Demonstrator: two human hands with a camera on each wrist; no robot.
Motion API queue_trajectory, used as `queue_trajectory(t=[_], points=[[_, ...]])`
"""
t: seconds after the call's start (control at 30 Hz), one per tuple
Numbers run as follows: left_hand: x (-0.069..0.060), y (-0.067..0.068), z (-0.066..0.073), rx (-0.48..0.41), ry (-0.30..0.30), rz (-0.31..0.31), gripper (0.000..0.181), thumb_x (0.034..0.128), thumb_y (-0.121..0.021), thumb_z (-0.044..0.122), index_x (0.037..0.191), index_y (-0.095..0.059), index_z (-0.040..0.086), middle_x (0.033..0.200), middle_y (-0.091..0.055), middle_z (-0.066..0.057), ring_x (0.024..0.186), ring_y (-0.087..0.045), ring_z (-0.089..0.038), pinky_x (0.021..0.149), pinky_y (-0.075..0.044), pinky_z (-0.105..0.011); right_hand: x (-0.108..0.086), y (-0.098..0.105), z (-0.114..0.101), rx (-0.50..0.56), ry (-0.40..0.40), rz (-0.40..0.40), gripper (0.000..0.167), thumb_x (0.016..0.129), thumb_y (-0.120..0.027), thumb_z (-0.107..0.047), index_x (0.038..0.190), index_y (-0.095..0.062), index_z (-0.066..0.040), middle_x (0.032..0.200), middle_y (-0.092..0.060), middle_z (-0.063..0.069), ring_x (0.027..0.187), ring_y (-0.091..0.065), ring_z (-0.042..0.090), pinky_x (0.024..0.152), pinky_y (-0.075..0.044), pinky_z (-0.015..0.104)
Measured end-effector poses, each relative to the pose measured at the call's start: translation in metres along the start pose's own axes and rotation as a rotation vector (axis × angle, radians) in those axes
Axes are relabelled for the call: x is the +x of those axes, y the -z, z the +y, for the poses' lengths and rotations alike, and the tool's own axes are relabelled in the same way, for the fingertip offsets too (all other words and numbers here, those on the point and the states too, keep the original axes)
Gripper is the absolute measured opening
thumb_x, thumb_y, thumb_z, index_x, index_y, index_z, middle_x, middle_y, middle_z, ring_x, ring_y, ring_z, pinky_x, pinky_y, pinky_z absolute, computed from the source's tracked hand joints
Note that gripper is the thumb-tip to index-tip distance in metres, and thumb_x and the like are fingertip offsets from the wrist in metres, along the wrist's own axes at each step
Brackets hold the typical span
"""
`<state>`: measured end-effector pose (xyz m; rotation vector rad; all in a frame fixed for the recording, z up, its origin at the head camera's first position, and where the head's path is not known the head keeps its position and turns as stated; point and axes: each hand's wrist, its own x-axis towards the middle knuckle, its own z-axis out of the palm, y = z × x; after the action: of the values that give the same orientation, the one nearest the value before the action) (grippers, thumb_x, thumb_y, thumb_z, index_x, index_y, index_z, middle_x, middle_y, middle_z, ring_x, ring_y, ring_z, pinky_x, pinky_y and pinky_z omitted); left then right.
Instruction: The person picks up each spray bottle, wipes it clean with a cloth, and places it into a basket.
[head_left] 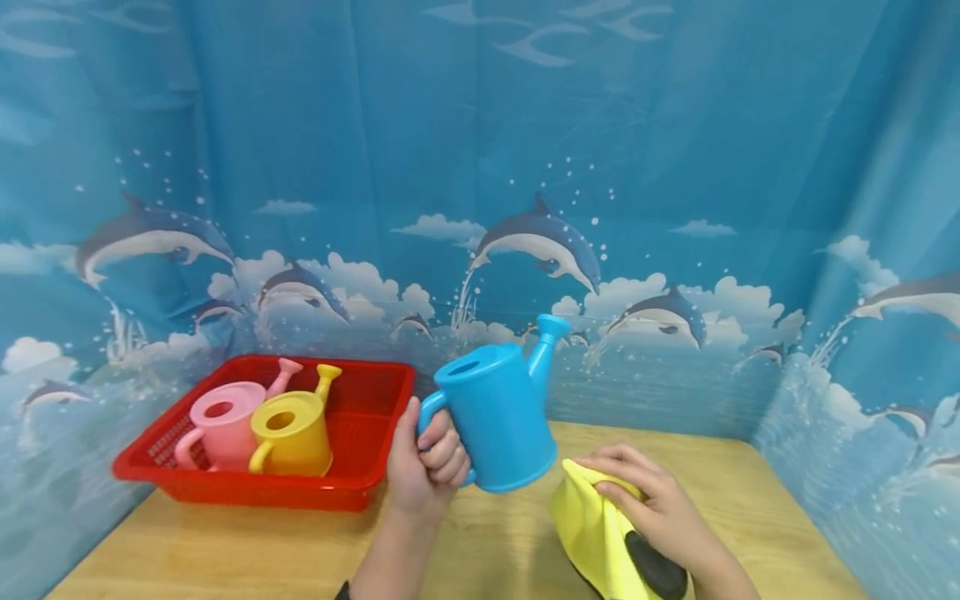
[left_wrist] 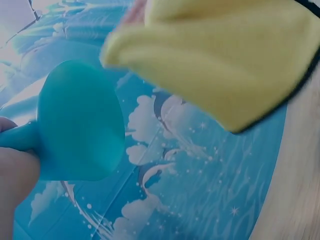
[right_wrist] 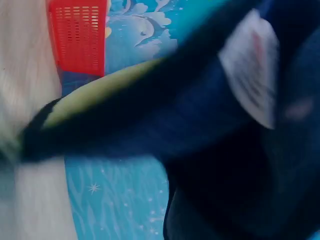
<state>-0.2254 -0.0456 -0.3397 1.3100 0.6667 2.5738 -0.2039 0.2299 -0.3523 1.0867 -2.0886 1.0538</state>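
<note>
In the head view my left hand (head_left: 429,462) grips the handle of a blue toy watering can (head_left: 498,421), held up above the table with its spout pointing up and right. The can's base faces the camera in the left wrist view. Just right of the can, my right hand (head_left: 652,504) pinches a yellow cloth (head_left: 592,517) with dark edging, which hangs down in folds, apart from the can. Blurred in the right wrist view, the cloth's dark side (right_wrist: 125,120) and a white label (right_wrist: 252,67) cover much of the picture and hide the fingers.
On the left of the wooden table (head_left: 247,550) stands a red plastic basket (head_left: 277,493). Inside it a pink watering can (head_left: 232,437) and a yellow watering can (head_left: 303,446) sit side by side. A blue dolphin-print curtain (head_left: 420,192) surrounds the table's back and sides.
</note>
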Motion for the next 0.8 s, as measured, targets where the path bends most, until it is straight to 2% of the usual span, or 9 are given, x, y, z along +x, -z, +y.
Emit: queue_trajectory(t=[0.1, 0.27, 0.37, 0.47, 0.6, 0.7, 0.8], points=[[0.000, 0.003, 0.003, 0.048, 0.017, 0.010, 0.051, 0.1057, -0.007, 0.043, 0.068, -0.029, 0.017, 0.053, -0.021, 0.002, 0.041, -0.015, -0.011, 0.040, -0.006, -0.026, 0.001, 0.004, -0.003, 0.019, 0.068, 0.062, 0.046, 0.084, -0.058, 0.018, 0.124, -0.062, -0.003, 0.116, -0.059, -0.004, 0.091, -0.054, 0.003, 0.062, -0.042, 0.018], [0.001, 0.006, 0.001, 0.202, 0.144, 0.043, 0.053, 0.1048, -0.002, 0.042, 0.068, -0.033, 0.022, 0.052, -0.020, 0.002, 0.040, -0.012, -0.015, 0.041, -0.006, -0.030, 0.003, 0.005, -0.006, -0.023, 0.043, 0.244, 0.037, 0.087, -0.055, 0.016, 0.122, -0.062, 0.003, 0.119, -0.057, -0.008, 0.105, -0.054, 0.003, 0.077, -0.043, 0.014], [0.001, 0.006, -0.003, 0.254, 0.183, 0.061, 0.053, 0.1056, -0.001, 0.038, 0.066, -0.033, 0.023, 0.051, -0.019, 0.002, 0.040, -0.010, -0.016, 0.040, -0.006, -0.031, 0.004, 0.007, -0.007, -0.054, 0.028, 0.310, 0.035, 0.087, -0.055, 0.016, 0.120, -0.062, 0.007, 0.117, -0.057, -0.008, 0.106, -0.054, 0.003, 0.079, -0.042, 0.012], [0.002, 0.004, -0.006, 0.291, 0.187, 0.091, 0.052, 0.1067, -0.004, 0.035, 0.066, -0.033, 0.024, 0.050, -0.018, 0.003, 0.039, -0.009, -0.016, 0.039, -0.005, -0.031, 0.004, 0.008, -0.007, -0.084, -0.012, 0.349, 0.034, 0.088, -0.054, 0.016, 0.120, -0.062, 0.007, 0.118, -0.057, -0.011, 0.109, -0.053, 0.002, 0.082, -0.042, 0.009], [0.002, 0.000, -0.008, 0.428, 0.195, 0.155, 0.049, 0.1075, -0.016, 0.037, 0.064, -0.034, 0.023, 0.049, -0.020, 0.002, 0.039, -0.011, -0.019, 0.038, -0.011, -0.026, 0.004, 0.010, -0.007, -0.104, -0.101, 0.411, 0.034, 0.089, -0.053, 0.016, 0.121, -0.061, 0.008, 0.120, -0.058, -0.016, 0.112, -0.054, -0.001, 0.088, -0.044, 0.007], [0.001, -0.003, -0.009, 0.539, 0.214, 0.203, 0.049, 0.1065, -0.025, 0.038, 0.063, -0.031, 0.016, 0.049, -0.023, 0.001, 0.039, -0.015, -0.018, 0.039, -0.017, -0.023, 0.005, 0.011, -0.007, -0.105, -0.171, 0.465, 0.033, 0.090, -0.053, 0.016, 0.121, -0.061, 0.008, 0.119, -0.059, -0.020, 0.112, -0.055, -0.002, 0.088, -0.045, 0.007], [0.001, -0.006, -0.009, 0.619, 0.236, 0.224, 0.051, 0.1060, -0.028, 0.035, 0.064, -0.026, 0.006, 0.048, -0.024, 0.003, 0.038, -0.020, -0.012, 0.039, -0.020, -0.020, 0.006, 0.010, -0.008, -0.096, -0.233, 0.523, 0.032, 0.090, -0.053, 0.014, 0.121, -0.062, 0.007, 0.116, -0.061, -0.017, 0.110, -0.057, -0.002, 0.087, -0.045, 0.007]])
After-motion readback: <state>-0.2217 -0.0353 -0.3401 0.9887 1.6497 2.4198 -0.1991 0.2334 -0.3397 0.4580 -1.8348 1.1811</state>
